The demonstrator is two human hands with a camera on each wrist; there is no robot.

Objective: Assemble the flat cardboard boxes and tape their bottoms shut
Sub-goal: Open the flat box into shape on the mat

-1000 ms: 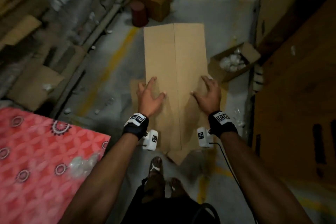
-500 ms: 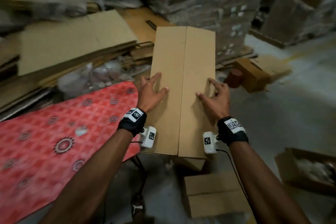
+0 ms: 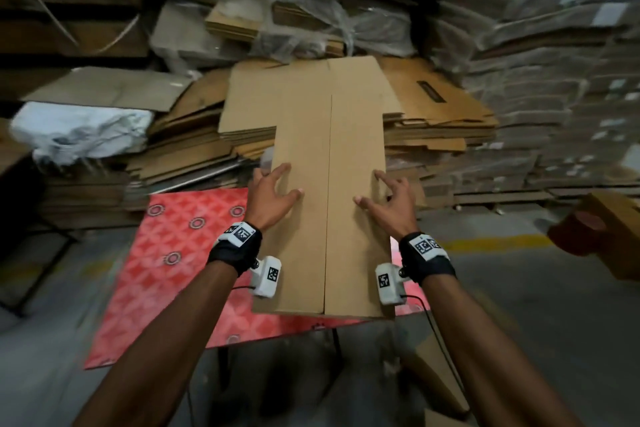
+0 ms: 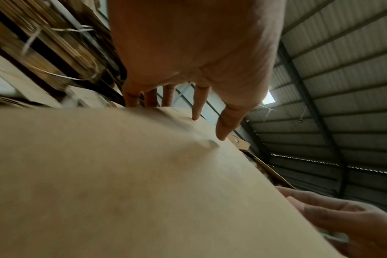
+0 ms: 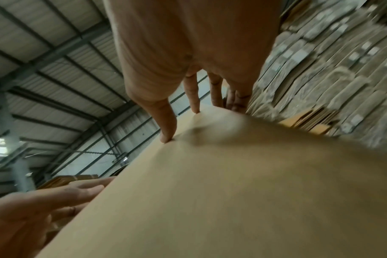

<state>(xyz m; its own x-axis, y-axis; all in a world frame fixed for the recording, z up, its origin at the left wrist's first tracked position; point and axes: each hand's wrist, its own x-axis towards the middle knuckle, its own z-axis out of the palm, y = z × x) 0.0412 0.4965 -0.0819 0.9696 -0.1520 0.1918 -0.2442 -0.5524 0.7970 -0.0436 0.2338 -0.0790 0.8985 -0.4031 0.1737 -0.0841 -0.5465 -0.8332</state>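
Box (image 3: 329, 191) is being held flat-side-up in front of the person, above the near right part of a red patterned worktop (image 3: 166, 263); it is a long brown cardboard box with a centre seam running away from the camera, far end reaching toward a stack (image 3: 429, 121) of flat cardboard sheets; left hand (image 3: 270, 198) is gripping the box's left edge, thumb lying on the top face, index finger resting on top, the other fingers wrapping over the side; right hand (image 3: 391, 201) is mirroring that on the right edge, thumb on top pointing inward, fingers going round the side; so both grips are grasping the box, neither released; in the left wrist view the left hand's fingers (image 4: 197, 103) are pressing their tips into the cardboard (image 4: 121, 183), and the right hand (image 4: 351, 225) is showing at the lower right against the box edge; in the right wrist view the right thumb (image 5: 164, 118) is pressing into the board (image 5: 232, 192), and the left hand (image 5: 38, 206) is showing at lower left along the opposite edge; bundled cardboard (image 3: 554, 62) is piling up on the right, a white crumpled sheet (image 3: 83, 128) is lying at left beyond the worktop; a small brown carton (image 3: 602, 236) is sitting at far right, blurred; grey floor (image 3: 554, 322) is showing below.
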